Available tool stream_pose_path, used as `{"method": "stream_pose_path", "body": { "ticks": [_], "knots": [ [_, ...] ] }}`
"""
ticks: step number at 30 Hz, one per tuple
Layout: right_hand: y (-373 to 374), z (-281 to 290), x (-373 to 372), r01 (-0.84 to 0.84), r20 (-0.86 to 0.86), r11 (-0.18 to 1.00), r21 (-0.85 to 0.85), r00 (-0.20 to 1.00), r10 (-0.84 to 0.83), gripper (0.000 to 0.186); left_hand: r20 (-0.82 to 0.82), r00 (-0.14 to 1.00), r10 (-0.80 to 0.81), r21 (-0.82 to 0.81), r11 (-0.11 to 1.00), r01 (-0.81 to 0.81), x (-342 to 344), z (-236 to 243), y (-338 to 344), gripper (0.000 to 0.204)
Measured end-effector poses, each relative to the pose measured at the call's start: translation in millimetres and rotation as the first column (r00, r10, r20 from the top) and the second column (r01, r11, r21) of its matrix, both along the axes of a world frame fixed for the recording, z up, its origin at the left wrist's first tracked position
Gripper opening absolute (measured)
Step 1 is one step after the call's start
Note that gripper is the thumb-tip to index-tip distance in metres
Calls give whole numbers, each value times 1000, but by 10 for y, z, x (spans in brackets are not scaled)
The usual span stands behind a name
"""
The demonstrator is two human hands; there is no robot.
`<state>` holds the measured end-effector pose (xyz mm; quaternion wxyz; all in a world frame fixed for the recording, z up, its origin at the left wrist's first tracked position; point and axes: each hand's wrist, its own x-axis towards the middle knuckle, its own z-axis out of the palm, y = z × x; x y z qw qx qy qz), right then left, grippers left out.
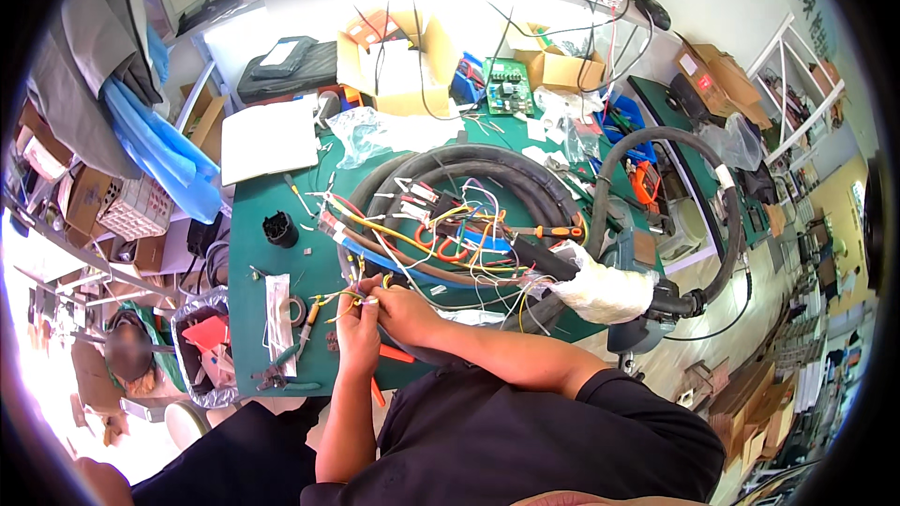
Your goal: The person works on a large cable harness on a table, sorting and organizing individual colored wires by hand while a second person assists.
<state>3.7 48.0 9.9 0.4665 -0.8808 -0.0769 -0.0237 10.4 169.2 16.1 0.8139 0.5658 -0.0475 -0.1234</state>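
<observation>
Close together at the near edge of the green table, my left hand [355,330] and my right hand [405,311] pinch the ends of thin wires. Yellow-green wires [330,299] stick out to the left of the fingers; the exact gripping spot is hidden. Beyond my hands fans a bundle of colored wires [441,242], red, yellow, blue, brown and white. They come out of a thick black cable [544,258], whose sheath is wrapped in white film [614,289] on the right. The cable's coil [380,173] lies behind the bundle.
Left of my hands lie a screwdriver [307,323], a tape roll [297,309] and pliers [281,375]. A round black connector part [279,230] stands farther back. Cardboard boxes [394,98] and a green circuit board [507,84] sit at the back. A lined bin [204,356] stands left.
</observation>
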Motion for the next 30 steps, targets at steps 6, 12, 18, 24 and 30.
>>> {"method": "stream_pose_path", "body": {
  "ticks": [6, 12, 18, 24, 30],
  "knots": [
    [-6, -39, -50, 15, 9, 1000, -3, 1000, -15, 16, -29, 999, -17, 15, 1000, 17, -20, -52, 15, 32],
    [-51, -94, -76, 53, -33, 999, 6, 998, -53, 16, -2, 998, -68, 60, 996, 68, 0, -28, -52, 27],
    [-163, -160, -121, 17, -7, 999, 27, 1000, -17, 21, 88, 988, -126, 190, 976, 107, 25, -71, -103, 24],
    [-305, -124, -181, -28, 17, 999, 28, 999, 27, 26, 100, 975, -199, 133, 974, 185, 36, -129, -230, 25],
    [-354, -289, -204, 90, 150, 985, 145, 982, -112, 26, 126, 941, -313, 203, 937, 285, 143, -208, -319, 25]
  ]
}}
